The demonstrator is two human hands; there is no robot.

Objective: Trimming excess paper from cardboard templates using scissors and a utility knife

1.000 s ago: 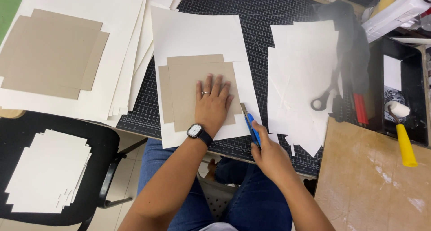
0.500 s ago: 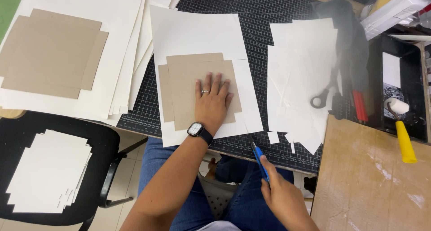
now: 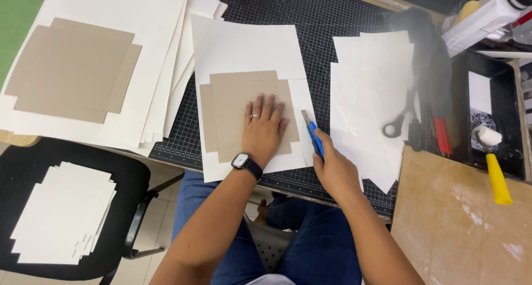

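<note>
Two stacked grey cardboard pieces (image 3: 244, 116) lie on a white sheet (image 3: 246, 57) on the cutting mat (image 3: 332, 19), pinned by the flat, open left hand (image 3: 265, 128), while the right hand (image 3: 335, 171) grips a blue utility knife (image 3: 313, 136) at the sheet's right edge, seemingly mid-trim, which calls for a steady, straight pull.
</note>
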